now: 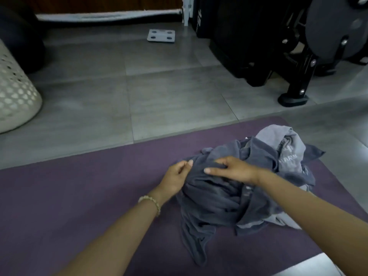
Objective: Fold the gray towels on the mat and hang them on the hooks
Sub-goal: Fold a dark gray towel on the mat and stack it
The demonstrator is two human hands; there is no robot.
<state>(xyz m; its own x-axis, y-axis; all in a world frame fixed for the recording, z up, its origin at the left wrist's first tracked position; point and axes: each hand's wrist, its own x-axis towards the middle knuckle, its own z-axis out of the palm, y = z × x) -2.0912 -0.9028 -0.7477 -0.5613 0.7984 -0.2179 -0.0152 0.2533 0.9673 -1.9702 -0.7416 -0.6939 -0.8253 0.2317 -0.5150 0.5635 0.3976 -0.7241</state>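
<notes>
Floor (pixel 159 92): gray tiles; it carries everything here. There is no desk.
Exercise machine (pixel 278 46): black, at the far right, well clear of the work.
Mat (pixel 79 196): purple, lying across the near floor. Its left half is bare, and that looks the natural place to spread a towel.
Laundry basket (pixel 14 92): pale and perforated, at the far left, well apart from the mat.
Towel heap: crumpled on the right part of the mat, not yet folded.
Dark towel (pixel 211 206): on top of the heap. Its long axis runs away from the person, and a tail trails toward the near edge.
Light towel (pixel 286 144): bunched at the far right of the heap, partly under the dark one.
Right grip (pixel 233 169): on the crown of the dark towel, fingers curled into a fold, so it is grasping cloth.
Left grip (pixel 177 174): just beside the towel's left edge, fingers curled. Whether it pinches cloth I cannot tell.
Key relation: the towel lies under the right grip and just right of the left one, so opening it likely means drawing it leftward.
Scale (pixel 161 35): far back on the floor.
Bracelet (pixel 153 202): beaded, on the left wrist.
Hooks: not in view.
</notes>
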